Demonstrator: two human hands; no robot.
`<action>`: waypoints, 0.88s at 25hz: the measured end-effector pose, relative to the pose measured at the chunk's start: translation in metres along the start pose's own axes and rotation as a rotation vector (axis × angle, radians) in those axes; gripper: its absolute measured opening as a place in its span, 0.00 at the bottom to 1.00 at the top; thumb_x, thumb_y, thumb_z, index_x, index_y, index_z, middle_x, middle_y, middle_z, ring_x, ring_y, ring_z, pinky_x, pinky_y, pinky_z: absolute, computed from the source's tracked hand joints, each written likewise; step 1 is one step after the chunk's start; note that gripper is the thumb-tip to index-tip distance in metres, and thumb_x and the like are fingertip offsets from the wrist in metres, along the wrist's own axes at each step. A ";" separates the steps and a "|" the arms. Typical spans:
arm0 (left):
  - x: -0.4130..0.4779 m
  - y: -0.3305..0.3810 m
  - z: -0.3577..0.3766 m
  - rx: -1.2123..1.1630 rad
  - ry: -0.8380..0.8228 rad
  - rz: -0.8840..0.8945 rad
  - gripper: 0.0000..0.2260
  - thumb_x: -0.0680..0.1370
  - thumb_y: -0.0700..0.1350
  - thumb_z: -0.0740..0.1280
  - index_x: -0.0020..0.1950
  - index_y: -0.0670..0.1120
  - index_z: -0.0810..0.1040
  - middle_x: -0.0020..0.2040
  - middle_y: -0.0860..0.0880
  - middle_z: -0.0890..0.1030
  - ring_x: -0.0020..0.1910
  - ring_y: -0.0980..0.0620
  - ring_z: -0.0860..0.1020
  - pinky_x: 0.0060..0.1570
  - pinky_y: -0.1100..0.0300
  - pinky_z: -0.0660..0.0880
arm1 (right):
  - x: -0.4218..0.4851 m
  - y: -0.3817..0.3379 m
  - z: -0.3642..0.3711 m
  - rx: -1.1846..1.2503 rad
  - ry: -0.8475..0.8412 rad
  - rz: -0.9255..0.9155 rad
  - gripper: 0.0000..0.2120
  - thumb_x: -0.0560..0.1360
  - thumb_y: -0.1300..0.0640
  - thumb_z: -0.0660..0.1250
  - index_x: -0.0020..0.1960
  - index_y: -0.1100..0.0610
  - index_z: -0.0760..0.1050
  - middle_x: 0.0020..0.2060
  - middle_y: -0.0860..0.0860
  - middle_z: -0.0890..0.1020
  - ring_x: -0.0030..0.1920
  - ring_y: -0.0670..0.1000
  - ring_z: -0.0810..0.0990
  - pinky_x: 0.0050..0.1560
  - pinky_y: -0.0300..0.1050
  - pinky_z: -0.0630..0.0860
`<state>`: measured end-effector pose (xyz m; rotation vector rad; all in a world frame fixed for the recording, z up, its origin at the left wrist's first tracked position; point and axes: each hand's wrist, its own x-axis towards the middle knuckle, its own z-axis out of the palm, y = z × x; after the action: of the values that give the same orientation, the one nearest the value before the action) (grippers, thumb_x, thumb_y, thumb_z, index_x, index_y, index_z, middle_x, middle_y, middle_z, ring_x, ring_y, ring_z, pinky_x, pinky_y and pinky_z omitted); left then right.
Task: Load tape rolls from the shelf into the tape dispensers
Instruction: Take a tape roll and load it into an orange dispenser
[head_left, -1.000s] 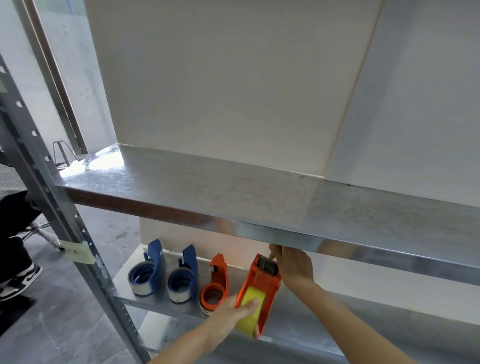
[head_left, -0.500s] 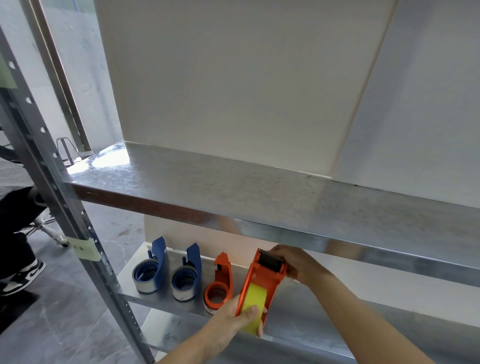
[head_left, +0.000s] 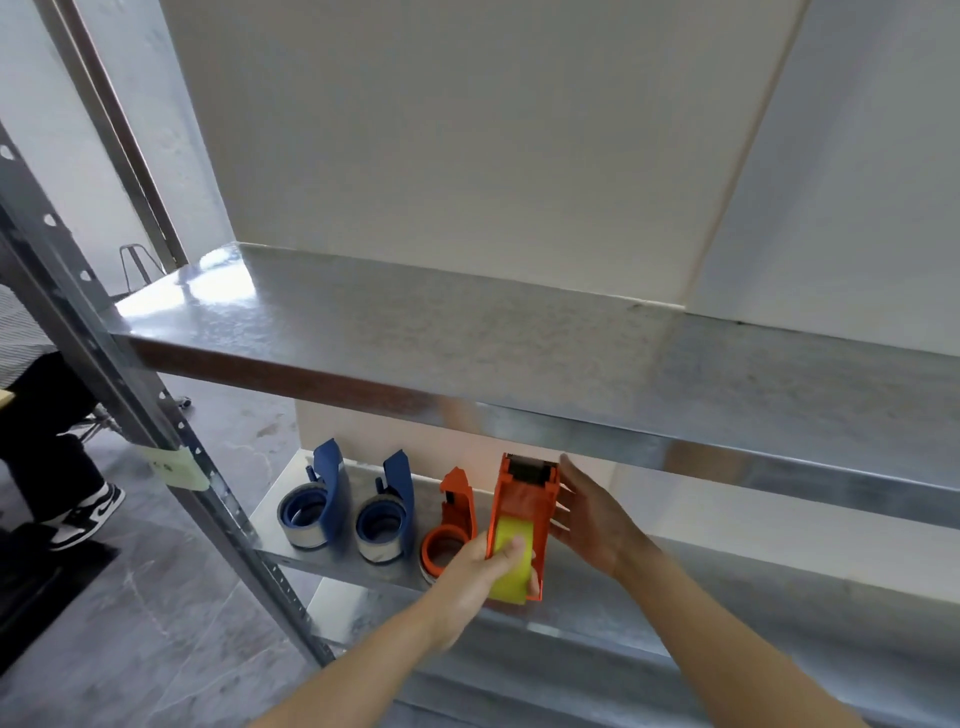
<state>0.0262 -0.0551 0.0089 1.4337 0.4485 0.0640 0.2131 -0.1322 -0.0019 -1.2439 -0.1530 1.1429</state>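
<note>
The left hand (head_left: 467, 566) is gripping the yellow tape roll (head_left: 511, 564) inside the orange dispenser (head_left: 522, 499) — the right hand (head_left: 589, 514) is hovering just right of it, fingers straight, released.

black-and-white sneaker (head_left: 85, 512) on grey floor (head_left: 156, 623) | pale yellow label (head_left: 176, 467) | white wall (head_left: 467, 130)

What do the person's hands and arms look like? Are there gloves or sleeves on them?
Both are bare. The left hand and the right hand have no gloves, and no rings show. The left forearm and the right forearm show no sleeve, watch or bracelet as far as the picture reaches. Anything worn higher up is out of view.
</note>
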 end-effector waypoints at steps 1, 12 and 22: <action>0.007 -0.002 0.001 -0.008 0.019 -0.030 0.21 0.82 0.54 0.58 0.58 0.37 0.76 0.44 0.44 0.83 0.49 0.44 0.82 0.64 0.50 0.74 | 0.003 0.007 -0.001 -0.037 -0.003 0.001 0.13 0.76 0.46 0.64 0.54 0.53 0.79 0.46 0.50 0.83 0.49 0.52 0.79 0.56 0.48 0.71; 0.089 -0.039 0.020 -0.182 0.264 -0.413 0.10 0.79 0.39 0.65 0.59 0.40 0.78 0.50 0.42 0.84 0.48 0.44 0.82 0.48 0.50 0.80 | 0.068 0.068 -0.031 -0.095 0.263 0.071 0.11 0.78 0.56 0.64 0.54 0.64 0.78 0.45 0.61 0.83 0.38 0.55 0.82 0.37 0.44 0.78; 0.109 -0.064 0.010 0.066 0.374 -0.529 0.10 0.79 0.45 0.63 0.57 0.43 0.78 0.55 0.41 0.83 0.55 0.41 0.81 0.62 0.45 0.76 | 0.074 0.063 -0.052 -1.666 0.393 -0.097 0.26 0.78 0.38 0.54 0.60 0.57 0.72 0.57 0.60 0.77 0.58 0.62 0.73 0.55 0.56 0.73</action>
<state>0.1149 -0.0409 -0.0801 1.3275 1.1340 -0.1117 0.2450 -0.1192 -0.1067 -2.8135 -0.9811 0.4764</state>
